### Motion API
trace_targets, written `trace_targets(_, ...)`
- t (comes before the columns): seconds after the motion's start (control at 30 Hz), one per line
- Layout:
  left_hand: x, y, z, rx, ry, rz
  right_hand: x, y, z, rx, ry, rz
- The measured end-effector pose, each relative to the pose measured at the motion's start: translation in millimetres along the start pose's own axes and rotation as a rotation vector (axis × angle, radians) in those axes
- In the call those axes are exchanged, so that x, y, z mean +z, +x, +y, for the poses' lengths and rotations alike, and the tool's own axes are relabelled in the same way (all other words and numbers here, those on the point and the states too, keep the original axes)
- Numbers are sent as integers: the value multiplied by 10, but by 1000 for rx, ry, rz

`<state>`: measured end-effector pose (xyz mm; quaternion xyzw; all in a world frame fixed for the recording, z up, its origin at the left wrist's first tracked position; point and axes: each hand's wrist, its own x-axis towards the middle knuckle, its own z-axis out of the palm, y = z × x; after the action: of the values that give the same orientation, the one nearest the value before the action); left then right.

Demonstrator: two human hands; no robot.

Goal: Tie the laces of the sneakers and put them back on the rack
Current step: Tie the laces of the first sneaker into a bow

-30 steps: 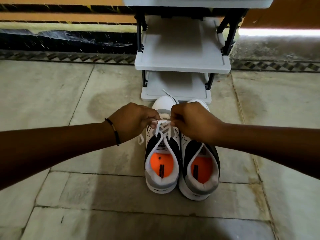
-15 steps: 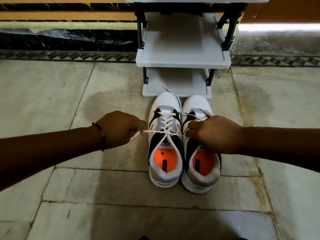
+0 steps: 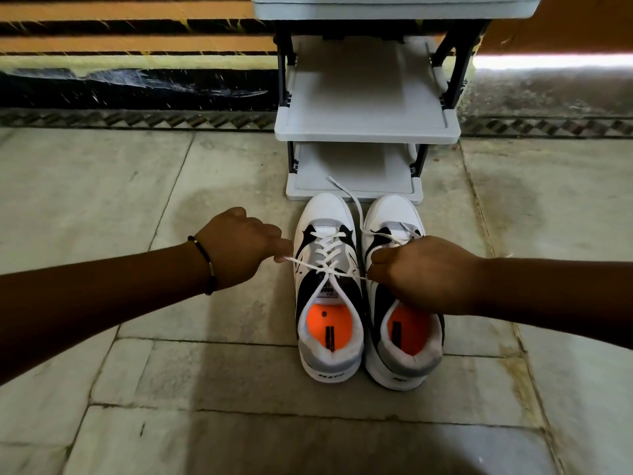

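From the head camera, two white, black and grey sneakers stand side by side on the stone floor [image 3: 102, 200], toes pointing at the rack [image 3: 366, 132], which stands at the far edge of the floor against the wall. The left sneaker [image 3: 329, 303] and the right sneaker [image 3: 400, 354] touch along their inner sides, and both show orange insoles. Their toes sit just in front of the rack's lowest shelf [image 3: 352, 173]; the shelf above it is bare.

The left hand [image 3: 239, 245] is closed, pinching one end of the left sneaker's lace [image 3: 325, 265] just beside that shoe's outer side. The right hand [image 3: 424, 269] is also closed, pinching the other end of the same lace while it hovers over the right sneaker's tongue, hiding most of that shoe's lacing. Between the two hands the lace runs taut across the top of the left sneaker, crossing at the middle of its eyelets. The hands are well apart, one on each side of that shoe.

A loose lace end [image 3: 346, 193] trails up between the two toes onto the lowest shelf. A dark bracelet [image 3: 205, 265] circles the left wrist.
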<state>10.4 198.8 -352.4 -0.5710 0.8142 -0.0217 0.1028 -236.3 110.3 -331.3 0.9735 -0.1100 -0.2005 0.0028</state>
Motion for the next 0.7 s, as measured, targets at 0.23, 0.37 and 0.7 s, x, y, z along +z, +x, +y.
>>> trace_targets(0.23,26,0,40,-203,-355,-118,55,59,17,148,609,156)
trace_targets(0.37,-67,-30,237,-376,-1097,15,-10,54,-19,384,1602,274)
trace_targets(0.7,-211,213,507,-902,-1984,225,-192,530,-241,610,2162,453)
